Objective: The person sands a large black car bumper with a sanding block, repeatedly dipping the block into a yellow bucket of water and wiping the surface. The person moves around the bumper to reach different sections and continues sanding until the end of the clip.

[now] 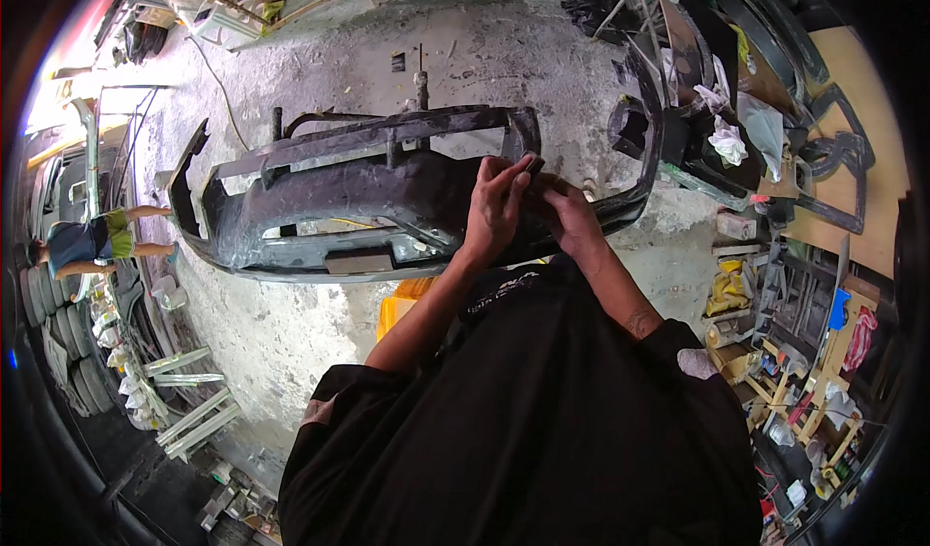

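In front of me is a large dark car bumper (344, 189) with wide openings, its surface dull and dusty in places. Both hands are over its right half. My left hand (494, 212) is closed, thumb and fingers pinching a small dark piece (535, 164) whose kind I cannot make out. Close beside it, my right hand (576, 224) has its fingers curled in toward the bumper's dark surface. Their tips are partly hidden, so whatever they grip does not show. A flat grey-brown block (359, 262) rests on the bumper's near lower edge.
A stand post (421, 91) rises behind the bumper, and a yellow object (399, 306) shows below it. Dark panels and crumpled white plastic (727, 141) crowd the right. Wooden racks with supplies (794, 391) stand lower right. A person (92, 241) is at the far left.
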The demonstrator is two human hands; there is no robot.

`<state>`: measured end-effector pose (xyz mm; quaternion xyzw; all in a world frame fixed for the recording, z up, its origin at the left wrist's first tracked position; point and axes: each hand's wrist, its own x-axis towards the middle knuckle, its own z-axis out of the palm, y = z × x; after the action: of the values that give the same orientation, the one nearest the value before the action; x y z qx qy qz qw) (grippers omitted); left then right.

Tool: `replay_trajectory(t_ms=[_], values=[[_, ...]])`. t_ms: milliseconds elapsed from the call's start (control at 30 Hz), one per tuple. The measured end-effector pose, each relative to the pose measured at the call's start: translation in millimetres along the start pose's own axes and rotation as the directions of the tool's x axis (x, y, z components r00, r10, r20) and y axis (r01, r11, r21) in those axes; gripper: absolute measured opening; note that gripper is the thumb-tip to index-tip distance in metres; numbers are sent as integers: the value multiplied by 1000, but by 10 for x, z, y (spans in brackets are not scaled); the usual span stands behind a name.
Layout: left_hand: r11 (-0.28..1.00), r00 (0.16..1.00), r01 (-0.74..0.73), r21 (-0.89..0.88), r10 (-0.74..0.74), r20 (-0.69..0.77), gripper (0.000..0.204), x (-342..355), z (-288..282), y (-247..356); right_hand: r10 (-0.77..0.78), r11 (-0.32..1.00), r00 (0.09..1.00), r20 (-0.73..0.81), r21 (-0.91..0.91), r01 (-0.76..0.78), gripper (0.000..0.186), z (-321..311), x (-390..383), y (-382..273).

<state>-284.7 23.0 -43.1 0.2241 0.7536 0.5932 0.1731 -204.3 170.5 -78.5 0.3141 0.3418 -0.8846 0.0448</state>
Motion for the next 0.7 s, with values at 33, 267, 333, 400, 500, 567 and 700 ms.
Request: replay_trajectory(t_ms=[33,267,333,400,500,567,700], values=[[995,998,-45,84,49,-45,32,-35,27,-45,0,1000,1000,0,-2,0,23,14,-23,-38],[933,954,-220,284,266,-136,34,-176,110,-88,-16,1000,991,133,-23,19,25,-25,-120,6],[980,978,-111,162,137,-158,33,-177,110,-64,-45,996,992,115,-70,53,26,-75,-92,56],[999,986,6,40,0,-164,33,-168,85,-43,-105,988,990,93,-107,115,23,-101,-49,82],[972,993,110,208,-118,26,33,-124,-3,-55,-51,993,998,48,-104,56,21,-93,-86,55],[995,997,-61,75,58,47,34,-99,-40,-100,-60,996,996,63,-65,64,21,-6,-96,-7],[957,976,-204,206,184,114,38,-69,-69,47,-191,975,979,72,-101,197,21,-32,11,-14]])
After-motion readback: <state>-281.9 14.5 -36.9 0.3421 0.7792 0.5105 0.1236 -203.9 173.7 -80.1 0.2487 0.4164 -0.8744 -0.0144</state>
